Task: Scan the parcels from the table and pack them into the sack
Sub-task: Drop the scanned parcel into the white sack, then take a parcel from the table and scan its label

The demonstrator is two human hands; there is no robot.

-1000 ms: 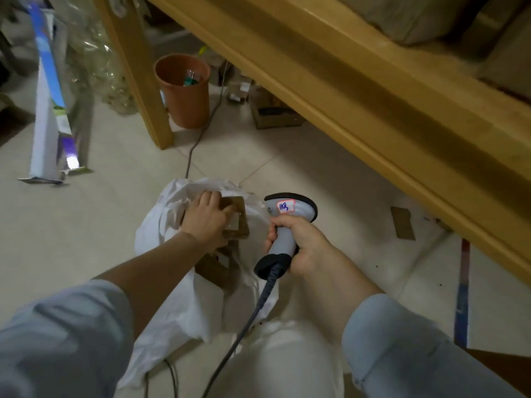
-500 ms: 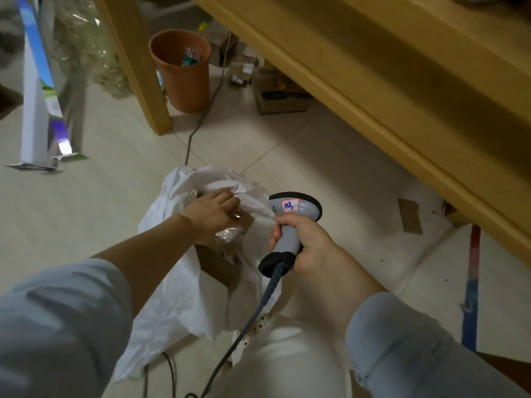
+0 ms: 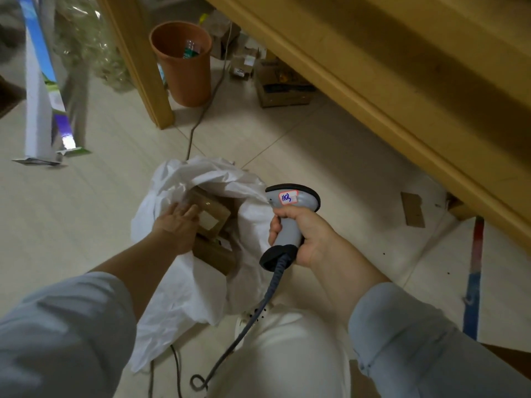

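A white sack [image 3: 184,285] stands open on the floor tiles in front of my knees. Inside it lie brown cardboard parcels; the top parcel [image 3: 214,212] carries a white label, and another parcel [image 3: 215,255] lies below it. My left hand [image 3: 176,222] reaches into the sack's mouth, its straight fingers lying on the top parcel. My right hand [image 3: 304,237] grips the handle of a grey barcode scanner [image 3: 290,216] just right of the sack. The scanner's dark cable [image 3: 244,326] hangs down across my white trousers.
The wooden table's edge [image 3: 373,96] runs diagonally across the upper right, its leg [image 3: 140,61] at upper left. An orange bin [image 3: 184,61] and small boxes [image 3: 281,87] sit under the table. A tall blue and white carton [image 3: 43,90] stands at left. A cardboard scrap [image 3: 412,209] lies at right.
My left hand has gone deeper into the sack and its fingers have flattened on the labelled parcel, which now lies in the sack. The scanner hand has stayed in place.
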